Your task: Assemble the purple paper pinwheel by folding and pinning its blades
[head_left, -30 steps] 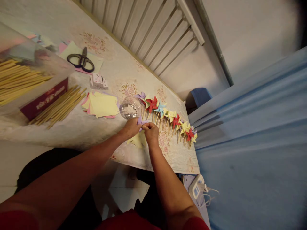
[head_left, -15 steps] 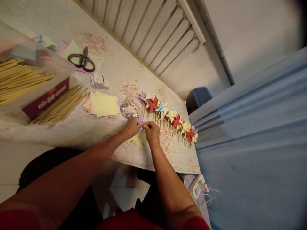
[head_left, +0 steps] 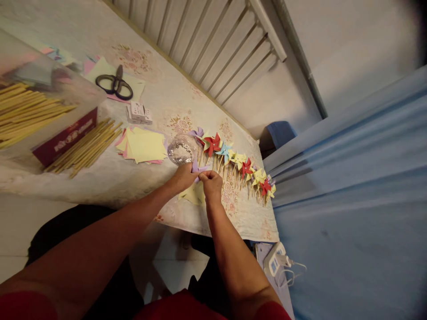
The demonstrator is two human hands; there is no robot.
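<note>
Between my two hands is a purple paper pinwheel [head_left: 196, 168], its blades partly hidden by my fingers. My left hand [head_left: 184, 176] is closed on its left side. My right hand [head_left: 211, 182] pinches at its right side, fingertips pressed together; whether they also hold something small cannot be seen. Just behind my left hand lies a clear round container [head_left: 181, 150] of small shiny metal pieces. Beneath my hands some pale yellow paper [head_left: 192, 194] rests on the floral tablecloth [head_left: 230, 224]. A row of finished pinwheels on sticks [head_left: 246, 169] stretches away to the right.
To the left are a stack of coloured paper squares [head_left: 145, 146], a bundle of thin sticks [head_left: 86, 149] and a clear bin [head_left: 20, 146] with more sticks. Farther back sit small boxes [head_left: 138, 114] and black scissors [head_left: 115, 84]. A power strip [head_left: 276, 262] is beyond the table's right end.
Hardly anything differs. My hands stay at the purple pinwheel, with only a slight shift of the right fingers.
</note>
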